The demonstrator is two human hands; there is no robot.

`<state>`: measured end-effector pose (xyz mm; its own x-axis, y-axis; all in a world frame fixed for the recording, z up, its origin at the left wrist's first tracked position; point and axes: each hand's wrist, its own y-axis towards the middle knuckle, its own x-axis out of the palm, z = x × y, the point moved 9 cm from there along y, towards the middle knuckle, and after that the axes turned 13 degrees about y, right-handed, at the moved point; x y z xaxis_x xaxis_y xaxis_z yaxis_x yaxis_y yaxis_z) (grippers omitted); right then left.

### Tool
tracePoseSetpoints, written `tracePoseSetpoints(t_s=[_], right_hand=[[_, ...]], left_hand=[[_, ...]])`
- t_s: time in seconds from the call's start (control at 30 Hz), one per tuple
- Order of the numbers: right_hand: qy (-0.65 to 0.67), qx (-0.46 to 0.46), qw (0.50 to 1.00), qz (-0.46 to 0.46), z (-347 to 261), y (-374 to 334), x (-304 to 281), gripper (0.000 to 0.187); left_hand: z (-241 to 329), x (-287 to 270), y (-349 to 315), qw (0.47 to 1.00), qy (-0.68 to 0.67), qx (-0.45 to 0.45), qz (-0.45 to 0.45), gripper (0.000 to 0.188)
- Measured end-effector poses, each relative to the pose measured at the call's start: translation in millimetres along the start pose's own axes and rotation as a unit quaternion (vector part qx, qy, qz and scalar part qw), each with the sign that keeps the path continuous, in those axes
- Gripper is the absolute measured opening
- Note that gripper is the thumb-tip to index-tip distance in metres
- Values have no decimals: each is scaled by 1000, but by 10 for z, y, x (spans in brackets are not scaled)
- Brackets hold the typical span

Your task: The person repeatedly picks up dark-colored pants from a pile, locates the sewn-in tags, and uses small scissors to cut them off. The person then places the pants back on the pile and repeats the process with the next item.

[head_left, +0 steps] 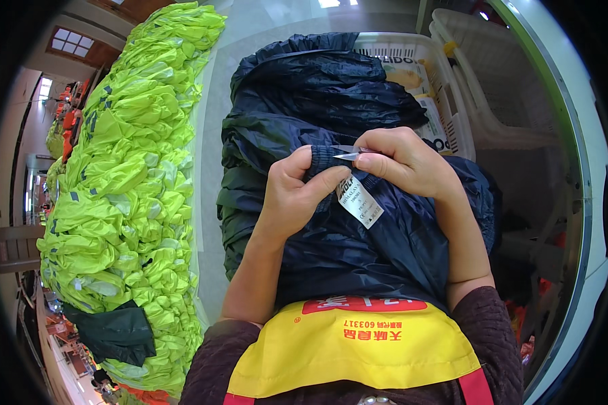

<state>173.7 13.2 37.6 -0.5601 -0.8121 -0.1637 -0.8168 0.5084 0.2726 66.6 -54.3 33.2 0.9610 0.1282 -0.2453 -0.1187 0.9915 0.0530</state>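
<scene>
Navy, shiny fabric of a garment (378,246) spreads across my lap and the table in front of me. My left hand (290,192) pinches its gathered elastic edge (323,159) between thumb and fingers. A white printed label (361,202) hangs from that edge, just below my left thumb. In my right hand (412,162) is a small pair of thread snips (348,152), mostly hidden by the fingers. Their pointed blades face left, slightly apart, right at the elastic edge above the label.
A tall heap of neon-yellow garments (128,182) lines the left side, with a dark green cloth (118,334) near its front. More navy garments (317,81) lie folded beyond my hands. A white plastic crate (461,111) stands at far right, beside a translucent bin (500,88).
</scene>
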Motion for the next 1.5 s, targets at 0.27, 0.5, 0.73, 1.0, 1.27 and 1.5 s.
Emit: tracePoseSetpoints(t_s=[0.27, 0.5, 0.73, 1.0, 1.27, 1.5], right_hand=[[-52, -21, 998, 21, -47, 4, -9, 38], [-17, 15, 998, 61, 46, 4, -144, 38], [4, 26, 999, -29, 61, -11, 4, 36], [-34, -14, 999, -28, 31, 10, 86, 40], [98, -10, 993, 66, 107, 17, -57, 33], [188, -52, 977, 89, 57, 44, 140, 18]], left_hand=[[-2, 38, 14, 996, 83, 17, -19, 19], [-36, 51, -1, 999, 40, -4, -19, 11], [1, 81, -2, 997, 56, 25, -36, 17], [-41, 121, -15, 993, 104, 29, -51, 13], [-85, 119, -11, 979, 178, 53, -81, 13], [68, 185, -3, 985, 126, 111, -33, 14]])
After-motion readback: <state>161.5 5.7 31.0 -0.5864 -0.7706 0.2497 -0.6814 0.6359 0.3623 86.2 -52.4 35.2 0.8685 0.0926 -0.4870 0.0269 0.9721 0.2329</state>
